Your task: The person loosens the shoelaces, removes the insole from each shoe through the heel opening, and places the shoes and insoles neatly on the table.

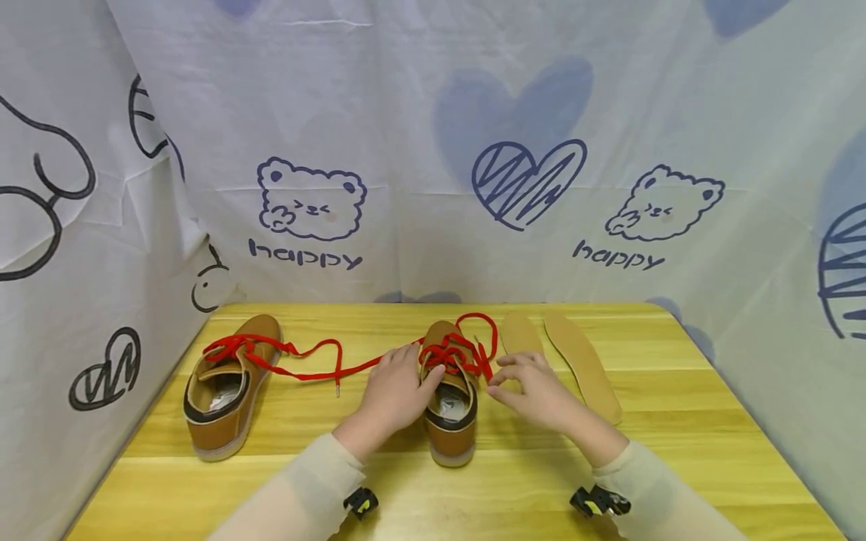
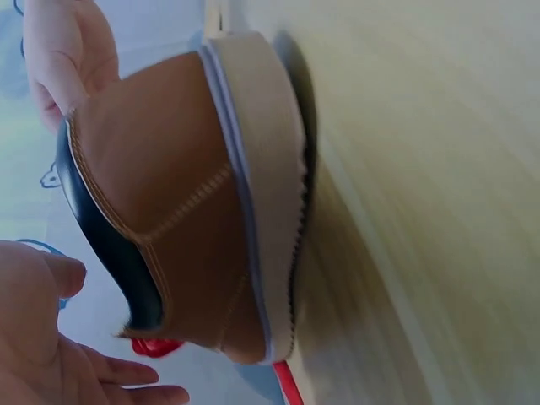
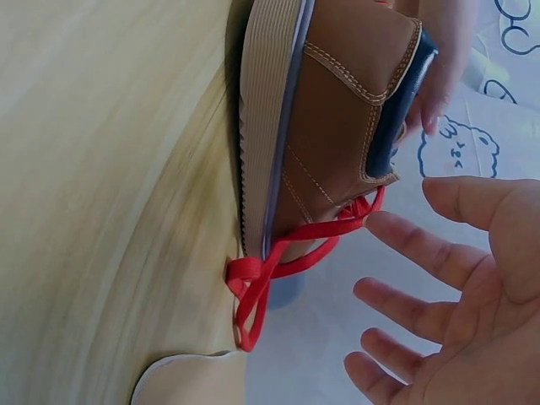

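A brown lace-up shoe (image 1: pixel 452 439) with a dark collar stands upright on the table, its toe pointing away from me. Red laces (image 1: pixel 446 352) cross its front, and one loop stands up at the right. My left hand (image 1: pixel 399 387) lies along the shoe's left side, thumb at the opening; in the left wrist view its fingers (image 2: pixel 126 369) extend beside the collar. On the other side is my right hand (image 1: pixel 534 391), fingers spread and a fingertip right at the hanging lace (image 3: pixel 321 229) in the right wrist view. Nothing is gripped in either hand.
A second brown shoe (image 1: pixel 215 436) stands at the left, its red lace (image 1: pixel 298 373) trailing across toward the middle shoe. Two tan insoles lie at the right: one insole (image 1: pixel 588 364) and another insole (image 1: pixel 519 330) partly behind my right hand. A printed curtain (image 1: pixel 419 150) hangs behind the table.
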